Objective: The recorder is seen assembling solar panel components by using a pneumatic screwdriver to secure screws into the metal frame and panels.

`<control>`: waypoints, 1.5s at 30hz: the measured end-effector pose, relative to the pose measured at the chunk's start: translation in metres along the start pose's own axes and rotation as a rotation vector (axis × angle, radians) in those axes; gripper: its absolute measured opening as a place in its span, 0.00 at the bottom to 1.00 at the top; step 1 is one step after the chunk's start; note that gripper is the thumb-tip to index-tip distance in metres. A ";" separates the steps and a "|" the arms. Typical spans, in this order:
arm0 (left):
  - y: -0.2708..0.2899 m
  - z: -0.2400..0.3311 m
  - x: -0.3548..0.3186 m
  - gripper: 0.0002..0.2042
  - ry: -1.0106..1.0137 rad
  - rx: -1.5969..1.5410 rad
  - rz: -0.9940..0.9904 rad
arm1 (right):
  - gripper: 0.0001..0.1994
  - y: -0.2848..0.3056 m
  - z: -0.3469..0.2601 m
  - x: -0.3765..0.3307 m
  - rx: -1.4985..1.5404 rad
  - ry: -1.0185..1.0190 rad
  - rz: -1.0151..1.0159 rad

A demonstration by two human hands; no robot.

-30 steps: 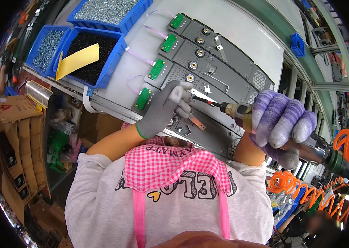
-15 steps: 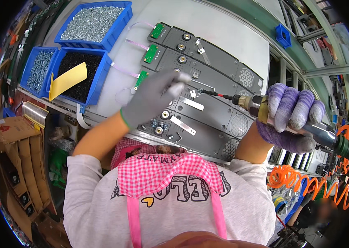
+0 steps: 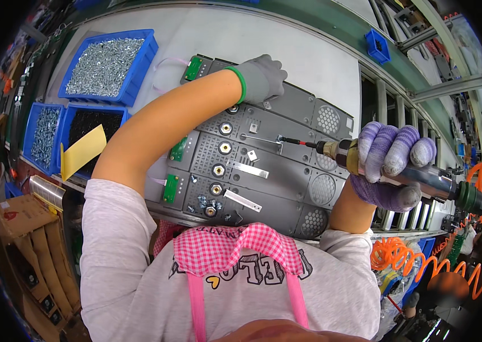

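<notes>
My right hand (image 3: 395,159), in a purple-and-white glove, grips an air screwdriver (image 3: 337,151). Its long bit points left, with what looks like a small screw (image 3: 280,138) at the tip, beside a thin metal bracket (image 3: 261,139) on a dark grey panel (image 3: 286,157). Across the far panels stretches my left arm; my left hand (image 3: 265,77), grey-gloved with a green cuff, is curled over the farthest panel, and whatever its fingers hold is hidden. Bare metal strips (image 3: 243,200) and loose screws (image 3: 209,202) lie on the nearer panels. Small green circuit boards (image 3: 171,188) sit at the panels' left ends.
Left of the panels stand blue bins of silver screws (image 3: 148,54), bluish screws (image 3: 31,122) and black screws (image 3: 84,108), with a yellow card (image 3: 84,151) over the black ones. Orange coiled hose (image 3: 389,252) hangs at right. Cardboard boxes (image 3: 24,214) stand lower left.
My left hand has moved from beside the screwdriver tip up and right to the farthest panel. The view has shifted slightly; the screwdriver stays in my right hand with its bit over the panels.
</notes>
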State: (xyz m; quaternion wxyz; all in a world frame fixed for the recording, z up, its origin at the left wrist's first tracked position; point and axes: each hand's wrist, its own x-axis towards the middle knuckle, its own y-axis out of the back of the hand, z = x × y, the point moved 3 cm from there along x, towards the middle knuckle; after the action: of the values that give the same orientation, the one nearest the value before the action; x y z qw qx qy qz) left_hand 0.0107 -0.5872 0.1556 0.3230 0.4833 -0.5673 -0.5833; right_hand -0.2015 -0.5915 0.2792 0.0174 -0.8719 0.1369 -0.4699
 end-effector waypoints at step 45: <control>-0.055 -0.080 -0.063 0.11 0.682 -0.872 0.816 | 0.08 0.050 0.206 0.081 -0.166 -0.334 0.814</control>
State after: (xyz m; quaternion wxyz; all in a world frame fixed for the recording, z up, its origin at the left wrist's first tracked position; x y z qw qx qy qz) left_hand 0.1149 -0.5486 0.1231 0.8423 0.2136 -0.2837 -0.4054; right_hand -0.0002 -0.6809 0.2225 0.1525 -0.8095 0.5014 -0.2648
